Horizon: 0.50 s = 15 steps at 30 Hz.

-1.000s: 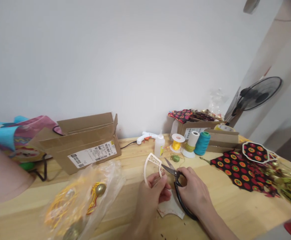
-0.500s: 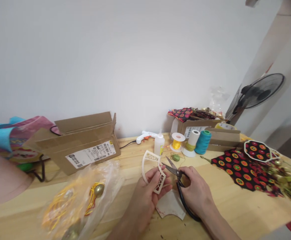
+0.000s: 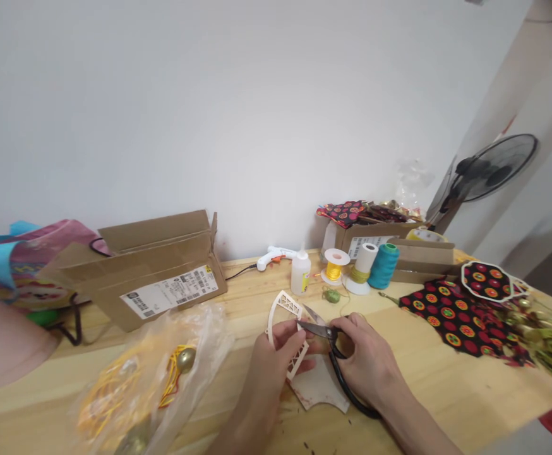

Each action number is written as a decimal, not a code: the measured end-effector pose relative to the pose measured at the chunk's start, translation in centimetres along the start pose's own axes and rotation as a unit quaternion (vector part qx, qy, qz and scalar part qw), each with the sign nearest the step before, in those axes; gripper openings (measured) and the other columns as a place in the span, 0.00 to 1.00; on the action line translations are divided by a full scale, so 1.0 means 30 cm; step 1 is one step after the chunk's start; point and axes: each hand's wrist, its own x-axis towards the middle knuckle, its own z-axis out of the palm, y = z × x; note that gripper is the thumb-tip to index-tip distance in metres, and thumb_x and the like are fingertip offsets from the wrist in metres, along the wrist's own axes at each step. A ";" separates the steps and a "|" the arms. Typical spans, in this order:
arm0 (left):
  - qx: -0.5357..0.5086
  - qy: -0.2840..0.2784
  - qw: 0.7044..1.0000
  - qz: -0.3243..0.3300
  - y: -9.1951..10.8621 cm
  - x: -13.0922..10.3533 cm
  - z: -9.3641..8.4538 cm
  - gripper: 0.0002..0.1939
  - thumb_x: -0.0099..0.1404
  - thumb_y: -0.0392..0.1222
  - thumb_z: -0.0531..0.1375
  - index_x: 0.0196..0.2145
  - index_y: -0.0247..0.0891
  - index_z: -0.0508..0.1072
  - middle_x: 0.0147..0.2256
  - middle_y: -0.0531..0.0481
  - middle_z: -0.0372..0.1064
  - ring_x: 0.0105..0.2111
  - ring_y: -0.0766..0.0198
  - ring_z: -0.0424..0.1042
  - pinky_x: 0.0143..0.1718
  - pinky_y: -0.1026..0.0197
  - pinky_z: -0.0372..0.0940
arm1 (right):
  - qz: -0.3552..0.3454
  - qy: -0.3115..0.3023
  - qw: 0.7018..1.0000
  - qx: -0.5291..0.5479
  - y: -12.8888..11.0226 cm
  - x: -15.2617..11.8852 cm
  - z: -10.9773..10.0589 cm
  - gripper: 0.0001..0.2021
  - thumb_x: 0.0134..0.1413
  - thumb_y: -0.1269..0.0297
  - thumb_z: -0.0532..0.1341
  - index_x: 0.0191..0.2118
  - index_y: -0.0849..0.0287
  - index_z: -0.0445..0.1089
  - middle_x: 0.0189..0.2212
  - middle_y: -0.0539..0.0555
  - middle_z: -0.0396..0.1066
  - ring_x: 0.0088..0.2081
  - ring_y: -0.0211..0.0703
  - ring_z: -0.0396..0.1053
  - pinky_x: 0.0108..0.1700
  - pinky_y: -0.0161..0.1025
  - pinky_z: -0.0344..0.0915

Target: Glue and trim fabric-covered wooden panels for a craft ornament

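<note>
Between the thumb and fingers of my left hand (image 3: 273, 363) is a pale, curved frame with lattice cut-outs (image 3: 289, 304); the fingers cover its middle. My right hand (image 3: 368, 354) grips black-handled scissors (image 3: 321, 330) by the loops. The scissor blades are parted, and one tip lies at the frame's inner edge beside my left fingertips. Below the hands, a pale flat piece with curved edges (image 3: 321, 384) lies on the wooden table (image 3: 238, 392), partly hidden by the scissor handle. Small dark scraps are scattered near it.
Behind my hands stand a glue bottle (image 3: 300, 273), a white glue gun (image 3: 276, 256), yellow thread (image 3: 333, 272) and a teal thread cone (image 3: 384, 266). A cardboard box (image 3: 162, 272) and plastic bag (image 3: 200, 354) are left; patterned fabric (image 3: 451, 316) lies right.
The frame has tilted in my left hand and moved slightly down and left. The scissors have shifted left, their tip coming against the frame, and the blades have closed somewhat.
</note>
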 end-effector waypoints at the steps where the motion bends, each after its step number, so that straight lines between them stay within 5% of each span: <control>1: 0.010 0.009 1.000 0.005 -0.001 0.001 -0.001 0.11 0.51 0.37 0.61 0.34 0.32 0.74 0.29 0.46 0.74 0.30 0.61 0.73 0.28 0.64 0.69 | -0.003 -0.003 1.000 -0.001 -0.001 0.000 0.000 0.13 0.39 0.74 0.55 0.35 0.54 0.67 0.30 0.49 0.62 0.31 0.39 0.64 0.30 0.33 0.57; 15: 0.060 0.015 0.998 0.012 -0.001 0.007 -0.003 0.12 0.43 0.38 0.66 0.29 0.32 0.77 0.19 0.50 0.71 0.23 0.65 0.69 0.23 0.65 0.67 | -0.042 -0.023 0.999 -0.001 -0.001 -0.013 -0.013 0.11 0.38 0.74 0.55 0.32 0.55 0.64 0.29 0.50 0.58 0.33 0.41 0.60 0.32 0.33 0.55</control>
